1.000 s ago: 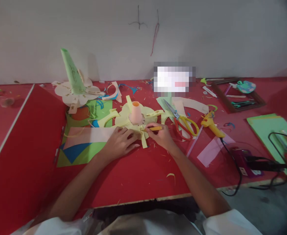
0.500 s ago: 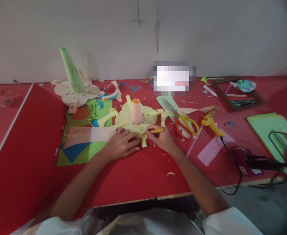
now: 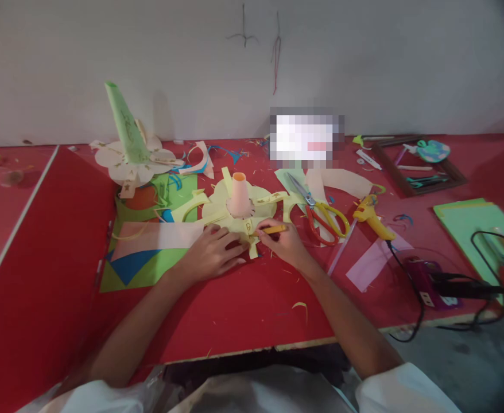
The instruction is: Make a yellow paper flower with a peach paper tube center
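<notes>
A pale yellow paper flower (image 3: 217,201) lies on the red table, a peach paper cone (image 3: 240,195) standing upright at its middle. Several paper strips cross its petals, some with brown marks. My right hand (image 3: 283,245) is closed round a yellow pencil (image 3: 273,230), whose tip end is at a front strip (image 3: 248,226) bearing a drawn mark. Resting beside that strip, my left hand (image 3: 215,252) lies with fingers stretched out over the flower's front edge. Its fingertips touch the paper or table; exactly which is hard to see.
Scissors (image 3: 318,209) and a yellow glue gun (image 3: 372,218) with a black cord lie to the right. A green-coned paper flower (image 3: 127,132) stands back left, by a raised red board (image 3: 49,258). Paper scraps, a brown frame (image 3: 444,186) and green sheets (image 3: 471,218) surround these.
Behind the scissors, a pale peach paper piece has shifted and now shows as a wide curved band. Both hands stay nearly in place, the pencil still at the strip.
</notes>
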Demonstrator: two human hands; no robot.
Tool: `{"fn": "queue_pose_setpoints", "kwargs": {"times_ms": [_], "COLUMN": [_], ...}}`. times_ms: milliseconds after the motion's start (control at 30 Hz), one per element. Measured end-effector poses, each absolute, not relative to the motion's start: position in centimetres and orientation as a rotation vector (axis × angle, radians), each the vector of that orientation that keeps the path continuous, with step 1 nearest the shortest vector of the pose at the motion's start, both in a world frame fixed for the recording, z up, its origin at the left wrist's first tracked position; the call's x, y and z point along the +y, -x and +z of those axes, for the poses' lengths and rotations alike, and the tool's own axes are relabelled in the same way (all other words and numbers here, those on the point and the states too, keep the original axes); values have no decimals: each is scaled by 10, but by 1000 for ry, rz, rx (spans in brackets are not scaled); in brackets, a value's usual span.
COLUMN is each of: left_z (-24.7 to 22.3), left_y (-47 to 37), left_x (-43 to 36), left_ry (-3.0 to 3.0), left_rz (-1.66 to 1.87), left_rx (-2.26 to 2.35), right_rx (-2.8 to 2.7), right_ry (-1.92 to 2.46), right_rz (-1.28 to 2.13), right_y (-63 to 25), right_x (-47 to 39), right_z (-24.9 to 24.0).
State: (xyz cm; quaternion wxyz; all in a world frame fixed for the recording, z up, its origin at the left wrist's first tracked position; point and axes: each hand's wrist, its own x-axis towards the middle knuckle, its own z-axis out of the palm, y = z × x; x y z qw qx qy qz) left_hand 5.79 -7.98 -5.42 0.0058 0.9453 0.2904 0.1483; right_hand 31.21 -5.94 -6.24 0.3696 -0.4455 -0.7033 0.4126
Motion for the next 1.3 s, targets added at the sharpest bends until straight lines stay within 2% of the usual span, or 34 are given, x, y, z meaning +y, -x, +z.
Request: {"fn": "queue_pose_setpoints", "kwargs": {"times_ms": [533, 1300], "left_z": [-49, -47], "left_y": [-58, -58], "left_x": [-82, -82], "left_ry": [-2991, -2995], "left_rz": [456, 460], "left_rx": [715, 701], "right_rx": [-1785, -1837], "right_ry": [1143, 1144], "right_rz": [1174, 1152], "right_y": [-316, -317], "right_x": [-73, -72], "right_z": [-55, -54]}}
